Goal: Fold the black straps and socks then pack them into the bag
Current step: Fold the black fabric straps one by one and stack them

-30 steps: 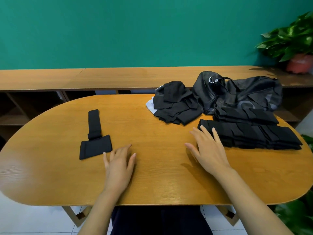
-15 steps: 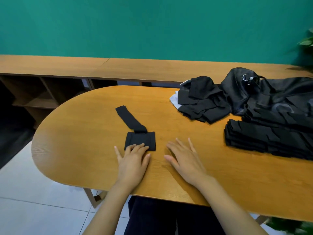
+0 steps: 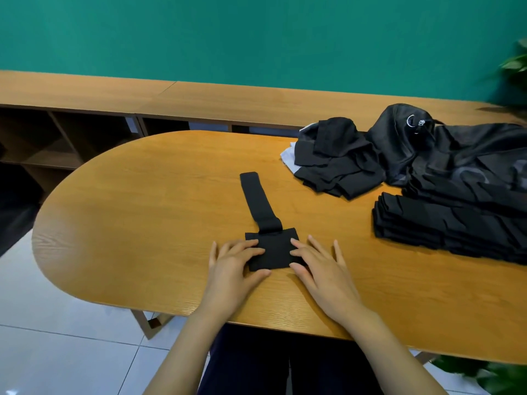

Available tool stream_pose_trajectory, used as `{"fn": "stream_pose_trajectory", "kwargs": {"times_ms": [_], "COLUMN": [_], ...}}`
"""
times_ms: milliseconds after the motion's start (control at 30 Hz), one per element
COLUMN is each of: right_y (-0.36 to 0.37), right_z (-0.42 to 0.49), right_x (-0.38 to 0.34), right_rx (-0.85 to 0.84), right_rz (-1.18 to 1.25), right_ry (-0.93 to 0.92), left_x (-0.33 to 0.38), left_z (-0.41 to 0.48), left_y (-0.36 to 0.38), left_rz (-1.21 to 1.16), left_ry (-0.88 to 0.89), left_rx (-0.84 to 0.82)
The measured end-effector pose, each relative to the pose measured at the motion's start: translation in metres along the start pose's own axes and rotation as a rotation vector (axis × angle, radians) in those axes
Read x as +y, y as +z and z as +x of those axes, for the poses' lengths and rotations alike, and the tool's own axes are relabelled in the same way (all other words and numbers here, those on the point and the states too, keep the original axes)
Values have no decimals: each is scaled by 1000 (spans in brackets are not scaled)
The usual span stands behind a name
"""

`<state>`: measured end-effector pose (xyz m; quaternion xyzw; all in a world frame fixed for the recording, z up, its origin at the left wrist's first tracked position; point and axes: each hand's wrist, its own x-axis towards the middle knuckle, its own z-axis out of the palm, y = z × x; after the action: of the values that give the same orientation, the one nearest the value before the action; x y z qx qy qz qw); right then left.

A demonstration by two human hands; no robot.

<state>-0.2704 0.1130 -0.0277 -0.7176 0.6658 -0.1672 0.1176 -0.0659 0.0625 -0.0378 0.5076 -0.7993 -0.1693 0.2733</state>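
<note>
A black strap (image 3: 261, 203) lies on the counter (image 3: 142, 209), its wide pad nearest the person and its narrow tail running away, slightly left. The left hand (image 3: 231, 269) and right hand (image 3: 322, 269) rest flat on the pad's two sides, fingers (image 3: 248, 246) straight and spread, both equally near. The bag (image 3: 456, 155), far right, bears a small white mark that cannot be read.

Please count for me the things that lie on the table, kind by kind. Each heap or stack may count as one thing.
Single black strap, laid out flat: 1
Loose heap of black pieces: 1
Neat stack of folded black pieces: 1
Black bag: 1
White piece under the loose heap: 1
Total: 5
</note>
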Motion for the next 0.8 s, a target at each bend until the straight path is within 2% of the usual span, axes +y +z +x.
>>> {"fn": "stream_pose_trajectory", "kwargs": {"times_ms": [133,300,500,800], "right_y": [2,13,17,16], "right_z": [8,12,9,6], "right_x": [-7,-10,-2,-4], "right_rx": [31,72,222,331], "right_rz": [-63,-13,74,83], "right_ry": [-8,-79,-103,-102], "left_x": [-1,-5,-4,-2], "left_z": [-2,-3,-3,-3], "left_y": [5,6,5,2], "left_rz": [3,-84,-149,-135], "left_ry": [49,14,-13,23], "left_rx": [63,128,126,67]}}
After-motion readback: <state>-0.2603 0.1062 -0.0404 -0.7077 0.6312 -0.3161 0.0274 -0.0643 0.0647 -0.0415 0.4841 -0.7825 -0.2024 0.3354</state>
